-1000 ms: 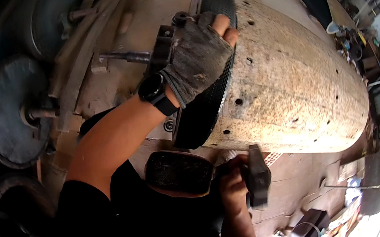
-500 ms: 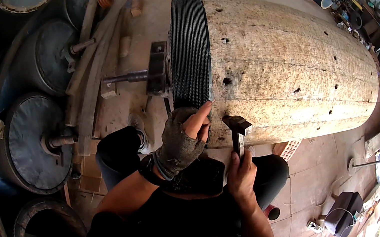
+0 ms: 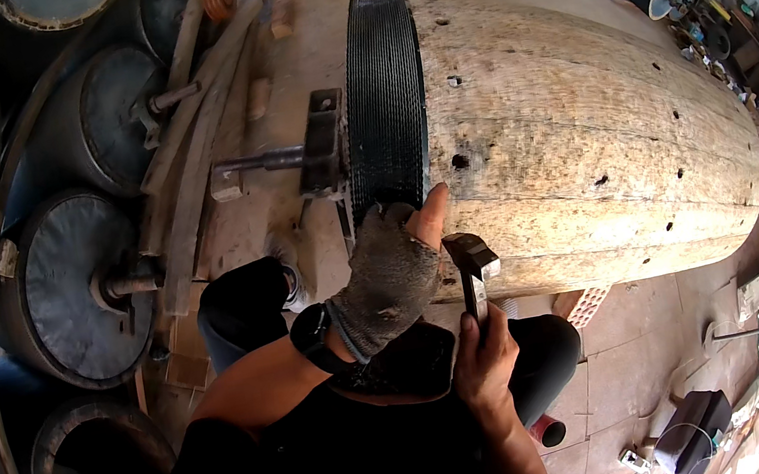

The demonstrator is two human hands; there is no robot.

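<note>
A large wooden drum (image 3: 574, 132) with dark holes lies on its side before me, a black ribbed band (image 3: 383, 94) wrapped round its left end. My left hand (image 3: 391, 271), in a worn grey fingerless glove, rests on the lower part of this band. One bare digit stretches out to the right over the edge of the wood; the other fingertips are mostly hidden. In my bare right hand (image 3: 485, 361) is a hammer (image 3: 472, 256), gripped by its handle. Its head is up, close beside the left hand and in front of the drum's lower side.
From the drum's left end a metal shaft (image 3: 260, 163) sticks out of a bracket (image 3: 320, 143). Several dark drums (image 3: 78, 285) are stacked at the left, beside long timber pieces (image 3: 209, 135). A perforated brick (image 3: 586, 304) sits under the drum, and a black box (image 3: 696, 430) stands at lower right.
My left hand has moved slightly up and right along the band, its back now turned more toward me. The hammer head has dropped a little and shifted slightly left.
</note>
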